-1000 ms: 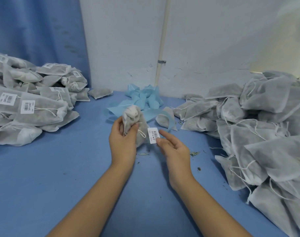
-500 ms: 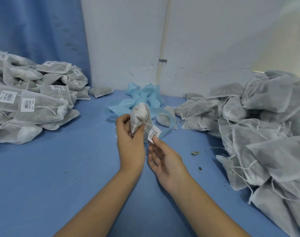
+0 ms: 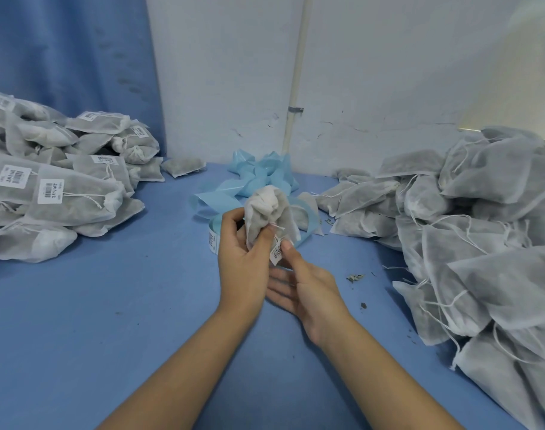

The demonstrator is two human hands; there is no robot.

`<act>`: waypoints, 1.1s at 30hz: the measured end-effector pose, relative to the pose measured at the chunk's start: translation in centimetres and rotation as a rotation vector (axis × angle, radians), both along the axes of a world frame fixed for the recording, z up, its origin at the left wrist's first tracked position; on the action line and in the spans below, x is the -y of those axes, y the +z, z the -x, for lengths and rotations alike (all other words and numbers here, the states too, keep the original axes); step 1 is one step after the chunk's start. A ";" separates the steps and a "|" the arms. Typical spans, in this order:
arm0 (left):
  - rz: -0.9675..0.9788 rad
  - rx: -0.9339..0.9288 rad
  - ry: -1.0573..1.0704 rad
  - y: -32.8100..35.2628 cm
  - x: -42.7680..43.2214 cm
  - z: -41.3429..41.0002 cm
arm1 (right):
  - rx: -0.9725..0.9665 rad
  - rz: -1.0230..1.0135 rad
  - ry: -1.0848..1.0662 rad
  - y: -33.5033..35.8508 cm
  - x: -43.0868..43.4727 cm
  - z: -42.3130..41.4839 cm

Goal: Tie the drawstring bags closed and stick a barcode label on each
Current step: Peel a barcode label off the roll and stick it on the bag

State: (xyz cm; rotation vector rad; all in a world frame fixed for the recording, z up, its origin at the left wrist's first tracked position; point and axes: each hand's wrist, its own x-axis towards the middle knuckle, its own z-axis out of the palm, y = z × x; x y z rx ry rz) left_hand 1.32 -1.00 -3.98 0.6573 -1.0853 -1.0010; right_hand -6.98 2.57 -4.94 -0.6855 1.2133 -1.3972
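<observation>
1. The left hand point(image 3: 240, 256) grips the drawstring bag point(image 3: 265, 209) upright above the blue table point(image 3: 109, 321), steadying it for labelling.
2. The right hand point(image 3: 308, 287), fingers loosely straight, thumbs the barcode label point(image 3: 277, 252) against the bag.

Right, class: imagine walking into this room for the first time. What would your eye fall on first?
Most likely the two hands at the centre: the left hand grips a small grey drawstring bag above the blue table, while the right hand touches a barcode label against it. Next come the heaps of bags on either side, the left pile bearing labels, the right pile showing none.
</observation>
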 end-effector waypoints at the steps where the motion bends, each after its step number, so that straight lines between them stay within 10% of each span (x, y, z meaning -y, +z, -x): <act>1: 0.002 0.004 0.010 0.1 0.1 -0.1 | -0.027 -0.005 -0.004 0.0 0.0 -0.1; 9: -0.266 0.093 -0.246 -0.4 1.5 -1.4 | -0.227 0.293 -0.134 -0.5 0.1 0.6; 17: -0.350 0.144 -0.537 -1.4 1.7 -1.8 | 0.142 0.272 -0.223 -0.9 0.6 1.6; 33: -0.420 0.044 -0.595 -2.4 2.7 -2.4 | 0.203 0.280 -0.205 -1.3 0.8 1.7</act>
